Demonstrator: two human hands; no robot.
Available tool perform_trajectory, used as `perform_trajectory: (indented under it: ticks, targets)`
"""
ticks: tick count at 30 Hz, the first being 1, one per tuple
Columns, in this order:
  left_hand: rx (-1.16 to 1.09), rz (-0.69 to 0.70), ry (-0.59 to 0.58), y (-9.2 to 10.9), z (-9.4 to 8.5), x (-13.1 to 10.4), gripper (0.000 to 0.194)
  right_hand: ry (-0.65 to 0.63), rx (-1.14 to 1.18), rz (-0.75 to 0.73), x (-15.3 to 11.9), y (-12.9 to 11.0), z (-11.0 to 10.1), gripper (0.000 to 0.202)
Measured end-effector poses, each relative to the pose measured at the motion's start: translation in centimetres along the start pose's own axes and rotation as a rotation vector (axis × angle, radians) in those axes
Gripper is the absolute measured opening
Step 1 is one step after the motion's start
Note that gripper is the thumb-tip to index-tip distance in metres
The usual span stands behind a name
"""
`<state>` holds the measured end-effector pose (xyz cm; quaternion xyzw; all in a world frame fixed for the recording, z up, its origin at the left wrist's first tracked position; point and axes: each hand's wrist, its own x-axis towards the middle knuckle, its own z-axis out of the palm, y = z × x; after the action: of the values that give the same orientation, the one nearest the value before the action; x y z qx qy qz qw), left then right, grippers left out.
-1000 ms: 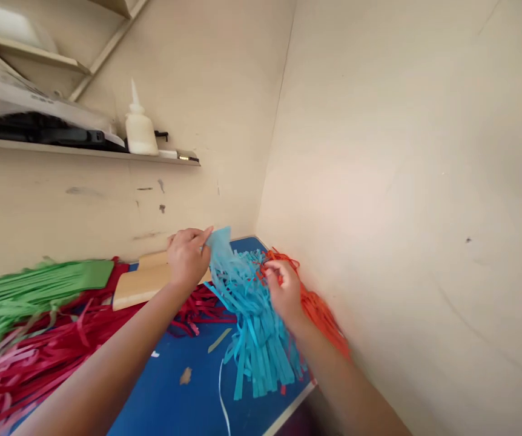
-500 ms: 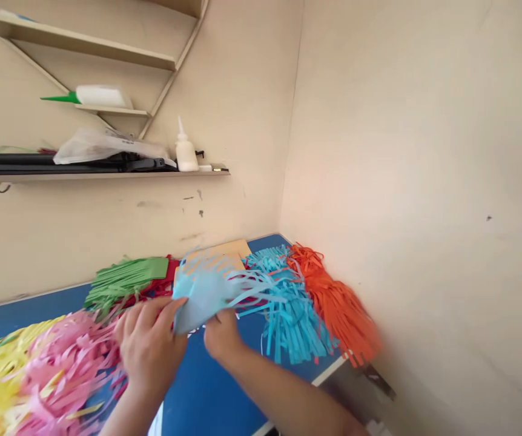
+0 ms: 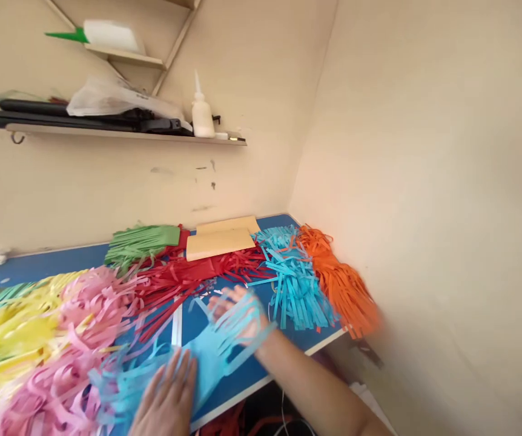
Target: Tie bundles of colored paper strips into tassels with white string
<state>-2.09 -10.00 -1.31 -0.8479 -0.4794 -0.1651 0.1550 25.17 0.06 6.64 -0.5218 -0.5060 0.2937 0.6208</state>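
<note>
A sheet of light-blue fringed paper [image 3: 209,360] lies at the near edge of the blue table [image 3: 234,396], its cut strips spreading to both sides. My left hand [image 3: 168,393] rests flat on its middle with the fingers stretched out. Just beyond the right-hand strips, my right hand [image 3: 238,312] is open, palm showing and fingers apart. Some blurred strips hang across that palm and wrist; I see no grip on them. Pink fringed paper [image 3: 68,369] heaps up left of my left hand.
Red fringe [image 3: 192,272], green fringe [image 3: 143,242] and tan paper pieces [image 3: 220,242] lie along the back. Yellow fringe [image 3: 20,327] is at left. A blue fringe bundle [image 3: 300,290] and an orange one [image 3: 343,284] sit by the right wall. A shelf [image 3: 120,134] holds a glue bottle [image 3: 203,116].
The blue fringed paper, held up in both hands before, is now down at the table's near edge. My left hand has flattened on it; my right hand has opened. The view has tilted down.
</note>
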Motion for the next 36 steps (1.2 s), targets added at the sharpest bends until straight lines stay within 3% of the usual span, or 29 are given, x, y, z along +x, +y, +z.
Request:
perform_trajectory:
  ticks: [4,6,8,9,10,11,13,15,18,22,25,28,36]
  targets:
    - [0.065,0.004,-0.131,4.3,3.5,3.8,0.053,0.176,-0.093,-0.037,2.8,-1.3,-5.0,0.039]
    - [0.025,-0.034,-0.186,5.3,4.4,4.6,0.055,0.190,-0.149,-0.071,2.1,-1.7,-5.9,0.040]
    - [-0.024,-0.059,-0.211,5.7,4.8,4.8,0.057,-0.031,-0.265,-0.180,-0.8,-1.2,-5.1,0.037]
    - [-0.044,-0.064,-0.220,5.8,4.8,4.7,0.057,-0.294,-0.348,-0.272,-2.7,-0.5,-4.2,0.037]
    - [-0.059,-0.067,-0.227,5.6,4.8,4.6,0.056,-0.611,-0.409,-0.355,-4.7,0.4,-3.2,0.050]
    - [-0.074,-0.064,-0.228,5.4,4.7,4.4,0.055,-0.767,-0.451,-0.409,-6.5,1.4,-2.3,0.064]
    - [-0.116,-0.026,-0.209,4.5,4.4,3.8,0.053,-0.905,-0.539,-0.437,-8.8,3.3,-1.0,0.063]
    - [-0.175,0.017,-0.165,3.1,3.7,3.0,0.052,-0.906,-0.593,-0.410,-9.0,4.7,-0.8,0.051]
    - [-0.305,0.031,-0.106,0.8,2.3,1.9,0.044,-0.886,-0.602,-0.342,-7.0,5.3,-1.5,0.032]
    - [-0.393,-0.136,-0.052,-0.8,1.1,2.0,0.029,-0.787,-0.615,-0.195,-5.2,4.8,-1.1,0.015]
    - [-0.357,-0.323,-0.097,-0.7,1.2,3.1,0.042,-0.696,-0.666,-0.092,-5.1,4.7,0.3,0.012]
    - [-0.278,-0.435,-0.150,-0.2,1.5,4.5,0.050,-0.634,-0.798,-0.085,-5.2,5.1,1.5,0.015]
    - [-0.109,-0.482,-0.342,0.6,0.8,6.3,0.051,-0.604,-0.925,-0.156,-4.9,6.2,1.9,0.017]
